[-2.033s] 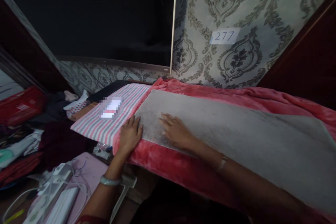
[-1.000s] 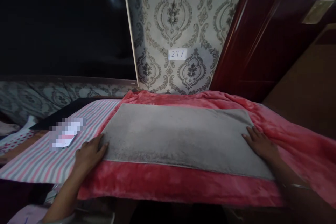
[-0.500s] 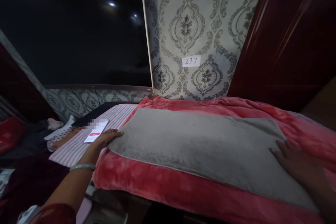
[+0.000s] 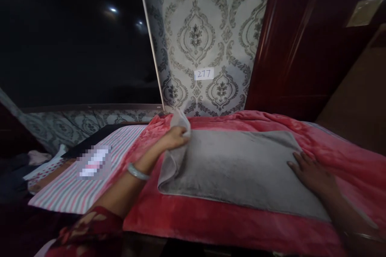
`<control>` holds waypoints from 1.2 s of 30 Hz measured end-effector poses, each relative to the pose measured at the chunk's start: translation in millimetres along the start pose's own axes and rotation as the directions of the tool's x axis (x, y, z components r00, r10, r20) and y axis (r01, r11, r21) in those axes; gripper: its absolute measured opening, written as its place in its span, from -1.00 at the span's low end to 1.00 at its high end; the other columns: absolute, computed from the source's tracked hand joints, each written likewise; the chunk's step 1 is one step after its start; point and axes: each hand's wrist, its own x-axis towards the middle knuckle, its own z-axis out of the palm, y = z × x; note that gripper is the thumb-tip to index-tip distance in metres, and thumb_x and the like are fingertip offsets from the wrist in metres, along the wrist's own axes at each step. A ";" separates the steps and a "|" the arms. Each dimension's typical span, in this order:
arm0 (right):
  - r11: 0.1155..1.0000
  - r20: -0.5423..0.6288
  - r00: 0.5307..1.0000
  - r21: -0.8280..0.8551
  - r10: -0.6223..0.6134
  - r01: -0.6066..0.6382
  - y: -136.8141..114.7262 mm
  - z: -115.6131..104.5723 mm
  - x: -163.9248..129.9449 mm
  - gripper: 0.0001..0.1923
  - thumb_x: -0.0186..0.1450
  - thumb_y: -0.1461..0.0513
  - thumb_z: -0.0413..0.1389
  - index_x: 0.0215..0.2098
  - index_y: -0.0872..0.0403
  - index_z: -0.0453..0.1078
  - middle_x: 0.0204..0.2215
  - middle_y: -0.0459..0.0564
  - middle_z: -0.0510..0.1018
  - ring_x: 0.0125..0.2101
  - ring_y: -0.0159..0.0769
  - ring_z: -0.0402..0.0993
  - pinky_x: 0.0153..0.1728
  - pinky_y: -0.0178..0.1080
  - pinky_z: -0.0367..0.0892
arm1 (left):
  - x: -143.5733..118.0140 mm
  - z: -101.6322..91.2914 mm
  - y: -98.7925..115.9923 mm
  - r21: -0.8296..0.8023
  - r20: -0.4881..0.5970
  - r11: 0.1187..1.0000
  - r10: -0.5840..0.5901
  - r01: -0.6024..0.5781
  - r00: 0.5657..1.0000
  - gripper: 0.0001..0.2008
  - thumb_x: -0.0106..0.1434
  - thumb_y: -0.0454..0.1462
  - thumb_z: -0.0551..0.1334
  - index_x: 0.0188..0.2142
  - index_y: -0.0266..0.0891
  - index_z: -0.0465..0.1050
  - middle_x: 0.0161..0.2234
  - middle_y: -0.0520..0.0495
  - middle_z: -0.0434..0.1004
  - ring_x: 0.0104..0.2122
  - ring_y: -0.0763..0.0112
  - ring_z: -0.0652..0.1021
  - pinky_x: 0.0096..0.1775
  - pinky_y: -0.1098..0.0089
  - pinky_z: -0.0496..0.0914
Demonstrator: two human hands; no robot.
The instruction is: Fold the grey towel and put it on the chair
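Lying far left on striped cloth (image 4: 72,192): phone (image 4: 93,162), blurred. Left hand (image 4: 175,136) closed on grey towel (image 4: 229,166), pinching its left edge, edge lifted and curling over. Towel spread on red blanket (image 4: 211,221) covering surface. Right hand (image 4: 312,174) open, flat, fingers spread, pressing towel's right end

A grey towel (image 4: 235,168) is spread on a red fleece blanket (image 4: 211,225). Its left end is gripped and lifted by the left hand (image 4: 175,137), while its right end is pressed flat by the right hand (image 4: 312,174).
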 end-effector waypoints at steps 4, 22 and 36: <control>0.998 0.137 0.989 -0.024 0.061 -0.059 -14.1 -18.9 -4.0 -0.17 0.36 -0.18 -0.35 0.39 0.02 0.20 0.43 0.05 0.04 0.34 0.15 0.09 0.19 0.29 0.20 | 2.2 64.8 63.2 0.095 0.124 0.992 0.071 -0.083 0.990 -0.74 0.21 -0.31 0.19 -0.14 -0.32 0.57 -0.13 -0.24 0.63 -0.13 0.16 0.61 -0.16 0.35 0.42; 0.996 0.172 0.981 -0.041 0.085 -0.079 -33.3 -53.5 -14.2 -0.32 0.47 -0.10 -0.29 0.41 0.00 0.13 0.44 0.06 0.03 0.35 0.11 0.07 0.22 0.28 0.17 | -67.0 163.0 69.7 0.080 -0.225 0.994 0.097 -0.080 0.970 -0.75 0.24 -0.37 0.23 -0.07 -0.24 0.46 0.20 -0.22 0.40 0.05 0.06 0.47 0.02 0.12 0.39; 0.783 0.353 0.914 0.618 -0.201 -0.067 -264.8 -64.0 17.2 -0.58 0.36 0.27 0.09 0.17 0.12 0.42 -0.32 -0.03 0.63 -0.41 -0.34 0.57 -0.28 -0.34 0.45 | -64.1 200.7 44.3 0.150 -0.642 0.925 0.359 -0.348 0.677 -0.59 0.06 -0.51 0.18 -0.11 -0.21 0.52 -0.11 -0.14 0.62 -0.19 0.16 0.49 -0.20 0.18 0.42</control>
